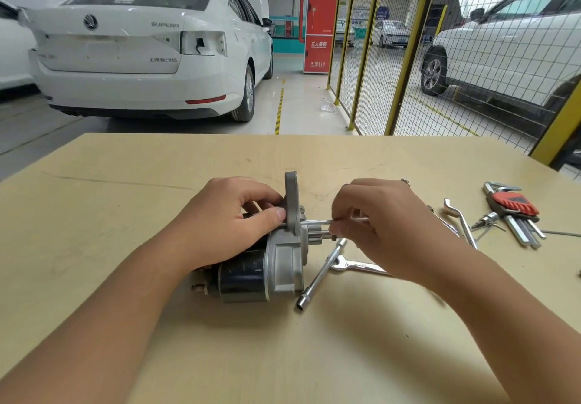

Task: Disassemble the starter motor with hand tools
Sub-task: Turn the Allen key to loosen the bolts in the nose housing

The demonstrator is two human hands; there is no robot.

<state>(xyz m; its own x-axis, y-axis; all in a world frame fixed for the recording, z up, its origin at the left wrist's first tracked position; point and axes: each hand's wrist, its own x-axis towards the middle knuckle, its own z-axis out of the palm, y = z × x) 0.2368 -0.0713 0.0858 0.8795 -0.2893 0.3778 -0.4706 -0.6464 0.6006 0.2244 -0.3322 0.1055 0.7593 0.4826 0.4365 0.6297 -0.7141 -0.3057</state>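
Observation:
The starter motor lies on its side in the middle of the wooden table. It has a black cylindrical body and a silver aluminium nose housing with an upright mounting flange. My left hand grips the motor's upper part just behind the flange, thumb against the flange. My right hand pinches a thin silver hex key, which points horizontally into the flange face. The small pinion gear shows just below the key.
A T-handle socket wrench and a combination spanner lie right of the motor, under my right wrist. Further right are a bent wrench, a red-holdered hex key set and a bit. Cars and a yellow mesh fence stand beyond the table.

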